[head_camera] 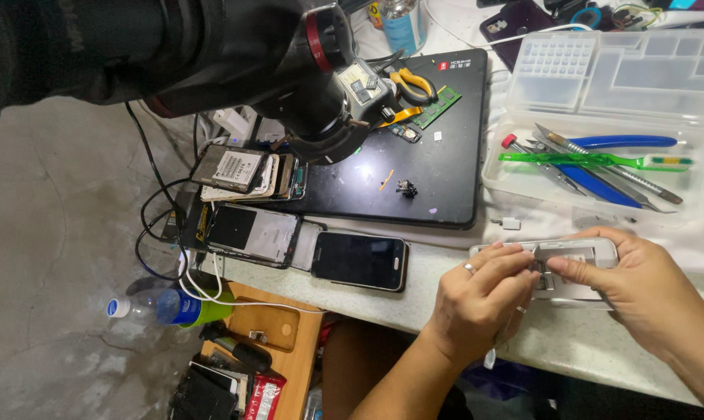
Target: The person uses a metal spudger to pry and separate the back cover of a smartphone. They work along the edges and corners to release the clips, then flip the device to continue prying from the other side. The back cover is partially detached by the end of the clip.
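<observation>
An opened white phone body (581,253) lies on the pale worktop near its front edge. My left hand (476,299), with rings on two fingers, pinches at the phone's left half, fingertips over its inner parts. My right hand (640,292) holds the phone's right end, thumb pressing on the middle of the inside. A small dark part sits between the two thumbs, too small to make out.
A black phone (360,260) and an opened phone frame (251,233) lie to the left. Behind is a black laptop (430,167) with small parts, a pile of phones (243,175), yellow pliers (414,84), and a clear tool box (601,155). A black microscope arm (321,85) hangs overhead.
</observation>
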